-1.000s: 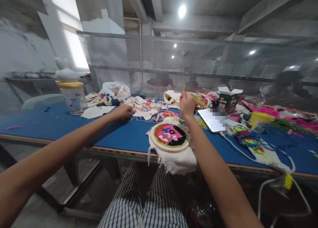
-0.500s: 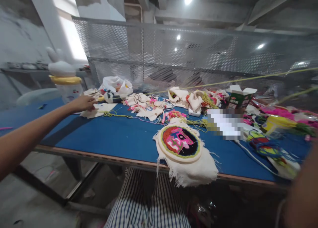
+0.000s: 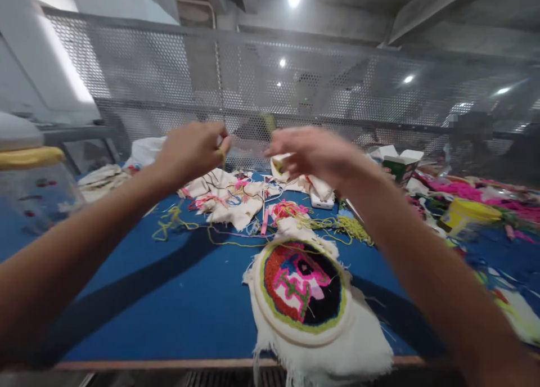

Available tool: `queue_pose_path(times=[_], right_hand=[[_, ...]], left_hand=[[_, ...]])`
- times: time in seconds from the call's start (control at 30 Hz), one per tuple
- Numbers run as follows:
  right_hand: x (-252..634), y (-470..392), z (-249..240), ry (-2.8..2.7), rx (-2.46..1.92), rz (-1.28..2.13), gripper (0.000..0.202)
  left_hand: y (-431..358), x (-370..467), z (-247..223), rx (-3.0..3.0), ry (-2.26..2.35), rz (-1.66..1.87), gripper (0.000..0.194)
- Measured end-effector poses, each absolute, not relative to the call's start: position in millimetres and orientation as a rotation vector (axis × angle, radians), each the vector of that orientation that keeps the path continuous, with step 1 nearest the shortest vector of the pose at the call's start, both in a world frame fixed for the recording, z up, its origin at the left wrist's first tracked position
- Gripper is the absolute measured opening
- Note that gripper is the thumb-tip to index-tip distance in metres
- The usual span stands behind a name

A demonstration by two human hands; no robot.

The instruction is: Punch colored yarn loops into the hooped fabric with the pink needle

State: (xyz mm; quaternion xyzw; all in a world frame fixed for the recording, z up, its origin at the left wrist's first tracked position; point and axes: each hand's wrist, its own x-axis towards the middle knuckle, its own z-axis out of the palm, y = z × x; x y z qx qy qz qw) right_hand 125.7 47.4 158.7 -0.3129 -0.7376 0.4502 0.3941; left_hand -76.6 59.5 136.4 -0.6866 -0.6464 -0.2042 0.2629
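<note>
My left hand (image 3: 194,151) is raised over the back of the table, fingers closed on yellow-green yarn (image 3: 223,157) that shows at the fingertips. To its right, my right hand (image 3: 310,151) hangs in the air, blurred, its fingers apart and nothing visible in them. The hands do not touch. Below them an embroidery hoop (image 3: 301,339) holds cream cloth with a pink, red and black tufted design (image 3: 304,283) edged in yellow-green. Its frayed cloth hangs over the table's front edge. Loose yellow-green yarn (image 3: 175,221) lies on the blue table (image 3: 169,297).
Cloth scraps (image 3: 236,210), a pink marker (image 3: 265,221) and a white device (image 3: 321,201) lie behind the hoop. A jar with a yellow rim (image 3: 34,157) stands left. An open box (image 3: 399,163), yellow tub (image 3: 470,215) and pink yarn are right. A perforated metal screen (image 3: 253,77) rises behind.
My left hand has moved right, up off the white cloth, and closed on yarn. My right hand has come in from the right edge. The view has shifted right and closer to the table.
</note>
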Motion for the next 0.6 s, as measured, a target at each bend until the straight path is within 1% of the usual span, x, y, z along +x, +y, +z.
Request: queue_pose_path(times=[0.03,0.1,0.17,0.27,0.4,0.47,0.53,0.6], right_hand=[[105,52,146,-1.918,-0.684,1.360,0.020],[80,58,127,-1.900,-0.525,1.706,0.027],[75,61,117,-1.855,-0.440,1.842,0.033],[88,67,121,-1.754,-0.474,1.794,0.036],[110,83,137,-1.673,-0.585,1.721,0.037],[123,90,146,-1.702,-0.651,1.666,0.037],[143,92,159,-1.814,-0.744,1.564,0.039],[170,87,174,-1.911,-0.824,1.292,0.039]], left_hand=[[60,-63,140,-1.841,-1.706,-0.575,0.038],[63,-49,143,-1.850,-1.715,-0.585,0.036],[70,-56,140,-1.903,-1.687,-0.535,0.036],[86,-98,127,-1.890,-1.763,-0.401,0.037],[98,-174,95,-1.962,-2.145,-0.385,0.034],[93,-207,78,-2.025,-2.256,-0.444,0.035],[83,-232,65,-2.058,-2.241,-0.613,0.037],[71,-249,57,-2.084,-2.217,-0.676,0.044]])
